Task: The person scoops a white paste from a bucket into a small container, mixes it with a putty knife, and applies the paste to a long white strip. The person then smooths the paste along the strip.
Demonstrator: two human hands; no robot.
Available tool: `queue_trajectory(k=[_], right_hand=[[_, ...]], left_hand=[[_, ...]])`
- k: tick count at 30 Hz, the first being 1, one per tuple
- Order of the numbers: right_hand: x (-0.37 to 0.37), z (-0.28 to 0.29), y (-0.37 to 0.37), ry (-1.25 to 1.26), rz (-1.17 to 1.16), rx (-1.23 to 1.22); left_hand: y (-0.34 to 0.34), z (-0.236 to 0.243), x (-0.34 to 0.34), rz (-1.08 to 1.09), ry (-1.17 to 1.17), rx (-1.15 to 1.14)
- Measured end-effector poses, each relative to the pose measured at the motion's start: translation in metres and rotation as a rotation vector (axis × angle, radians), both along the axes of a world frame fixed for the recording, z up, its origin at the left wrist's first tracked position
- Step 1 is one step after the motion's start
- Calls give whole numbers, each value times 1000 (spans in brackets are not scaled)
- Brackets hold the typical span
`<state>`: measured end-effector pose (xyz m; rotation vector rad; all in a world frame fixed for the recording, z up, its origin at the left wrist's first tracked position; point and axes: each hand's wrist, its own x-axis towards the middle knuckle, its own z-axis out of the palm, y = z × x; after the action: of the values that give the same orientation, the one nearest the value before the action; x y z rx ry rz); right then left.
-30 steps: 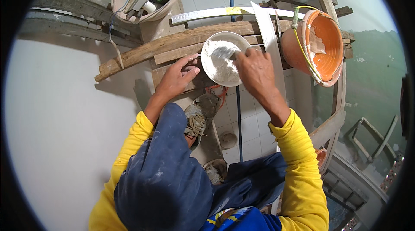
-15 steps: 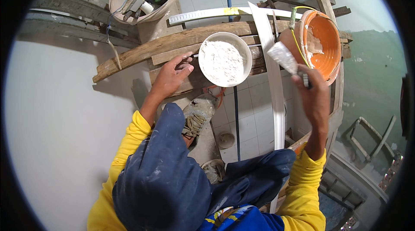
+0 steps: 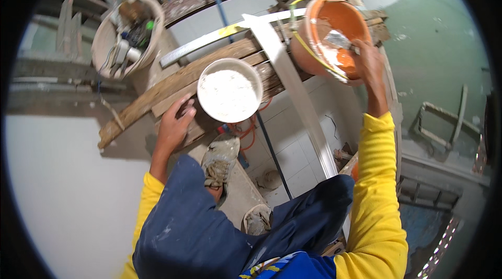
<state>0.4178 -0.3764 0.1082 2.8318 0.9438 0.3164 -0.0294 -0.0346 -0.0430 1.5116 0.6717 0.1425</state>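
Right hand (image 3: 368, 60), fingers curled, grips a putty knife (image 3: 338, 39).

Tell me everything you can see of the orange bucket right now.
The orange bucket is round and looks plastic, bright orange inside, paler and smeared outside. A yellow handle hangs over its left side. Whitish paste-like residue clings inside, and the rim is marked too. Its mouth is open; it is at the right end of the wooden planks, its tilt hard to judge through this lens. The right hand holds a scraper in its mouth; blade contact is unclear.
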Motion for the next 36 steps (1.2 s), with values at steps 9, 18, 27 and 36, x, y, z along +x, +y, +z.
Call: queue_trajectory(k=[9, 18, 27, 36], right_hand=[[41, -42, 26, 223, -108, -204], [32, -61, 45, 396, -46, 12], [31, -24, 18, 419, -47, 215], [-20, 29, -19, 277, 27, 453]], left_hand=[[8, -4, -2, 1, -1, 22], [11, 0, -1, 3, 38, 45], [11, -4, 0, 18, 25, -10], [2, -1, 4, 16, -18, -26]])
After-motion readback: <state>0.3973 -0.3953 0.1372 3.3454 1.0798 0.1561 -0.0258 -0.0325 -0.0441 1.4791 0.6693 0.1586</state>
